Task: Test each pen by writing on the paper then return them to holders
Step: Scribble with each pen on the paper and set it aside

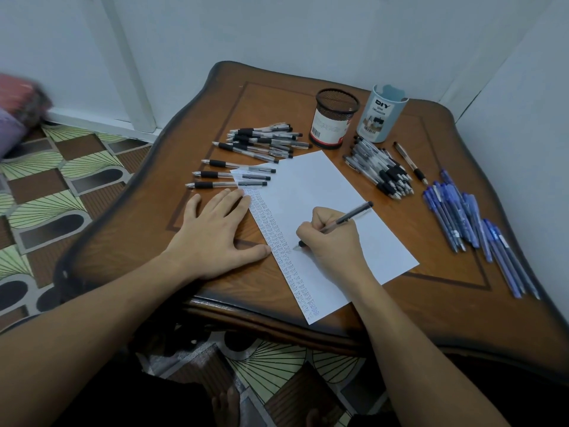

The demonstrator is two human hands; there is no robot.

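Observation:
A white sheet of paper (pixel 320 192) lies slanted on the wooden table (pixel 431 306), with a column of small written marks down its left edge. My right hand (pixel 331 238) grips a clear pen with a black cap end (pixel 354 214), its tip touching the paper beside the marks. My left hand (pixel 212 231) lies flat with spread fingers, pressing the paper's left edge and the table. A black mesh holder (pixel 334 118) and a pale blue holder (pixel 381 114) stand at the back.
Several black-grip pens (pixel 261 140) lie in a heap at the back left, three more singly below them. Another heap of black-grip pens (pixel 380 169) sits right of the paper, and several blue pens (pixel 471 223) by the right edge. Walls close behind and right.

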